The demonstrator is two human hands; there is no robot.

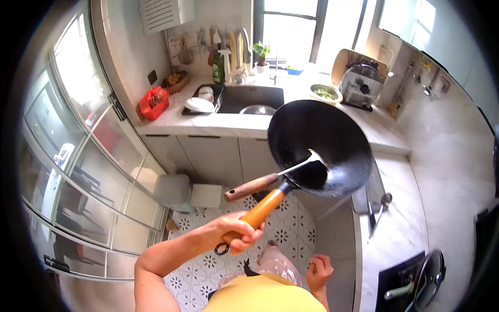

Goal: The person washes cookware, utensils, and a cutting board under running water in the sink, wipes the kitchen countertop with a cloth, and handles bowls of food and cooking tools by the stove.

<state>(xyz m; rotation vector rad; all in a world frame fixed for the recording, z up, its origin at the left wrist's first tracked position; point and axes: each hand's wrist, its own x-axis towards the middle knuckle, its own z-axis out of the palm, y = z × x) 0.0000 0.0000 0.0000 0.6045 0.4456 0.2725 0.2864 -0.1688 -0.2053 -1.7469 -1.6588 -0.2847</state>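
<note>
My left hand [240,232] is wrapped round the orange handle of a black wok [299,122], holding it up in front of the counter corner, tilted. A metal spatula [304,164] lies in the wok; its wooden handle leans out over the rim, above the wok's handle and apart from my fingers. Some liquid or shine shows at the bottom of the pan. Down by my right side, my right hand [319,270] is curled closed near the cabinet front, and nothing shows in it.
Behind the wok is a sink [252,96] with a metal basin and a white dish [199,105] beside it. A bowl of greens [326,93] stands on the counter [392,208]. A glass lid [430,281] lies at lower right. A bin [174,191] and stool [206,196] stand on the floor.
</note>
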